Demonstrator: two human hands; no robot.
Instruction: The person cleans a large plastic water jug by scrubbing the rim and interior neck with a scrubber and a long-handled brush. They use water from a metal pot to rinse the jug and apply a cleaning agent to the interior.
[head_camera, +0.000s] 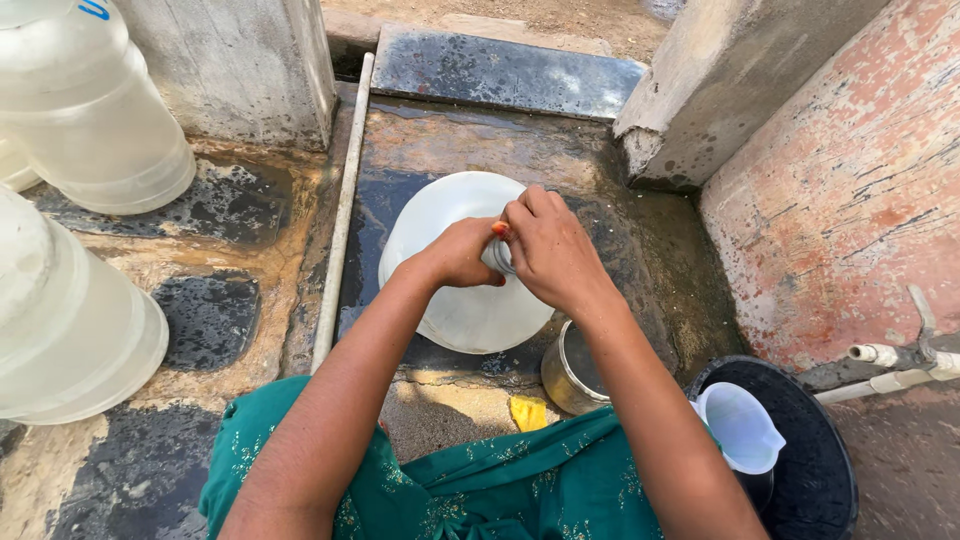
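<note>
At the centre of the frame, both the left hand (462, 252) and the right hand (548, 250) were closed around the neck of a white plastic water jug (455, 300) standing on wet stone slab (440, 150).

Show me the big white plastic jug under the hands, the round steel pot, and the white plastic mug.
White plastic jug (455, 320), head view, lower shoulder.
Round steel pot (566, 380), head view, outer wall.
White plastic mug (740, 428), head view, inside wall.

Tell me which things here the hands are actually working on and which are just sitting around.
In hand:
left hand and right hand, both at the neck of the white jug
white jug

Lying about:
steel pot
black bucket with white scoop
two big translucent jugs
yellow scrap
tap pipe
</note>
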